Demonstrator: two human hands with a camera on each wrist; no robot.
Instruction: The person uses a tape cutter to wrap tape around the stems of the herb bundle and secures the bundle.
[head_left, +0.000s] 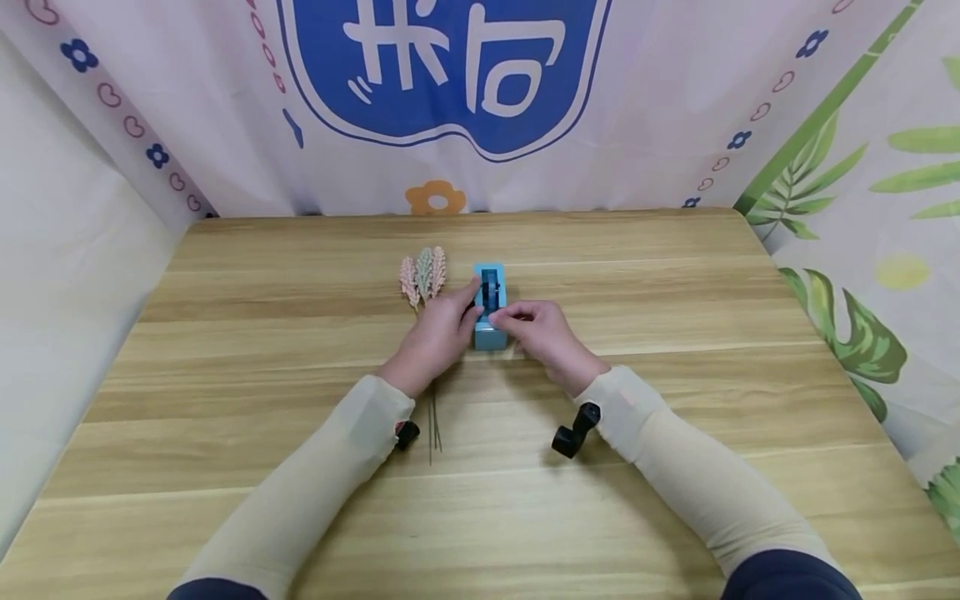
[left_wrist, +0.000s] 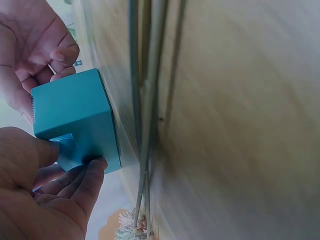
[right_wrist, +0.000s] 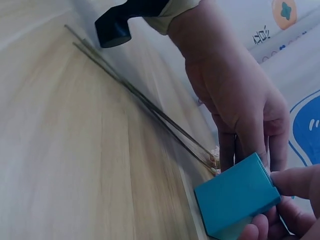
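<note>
"Both sides covered! Left hand [head_left: 438, 333] grips the blue tape dispenser [head_left: 491, 337], presumably steadying it."
"Right hand [head_left: 546, 335]?"
"Across from the left, fingertips pinched at the serrated edge [left_wrist: 33, 107], apparently on tape too faint to see."

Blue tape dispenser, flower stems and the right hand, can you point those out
Blue tape dispenser [right_wrist: 237, 195]: right wrist view, on a flat outer face.
Flower stems [left_wrist: 149, 90]: left wrist view, partway along one stem.
Right hand [head_left: 547, 333]: head view, on the back of the hand.
</note>
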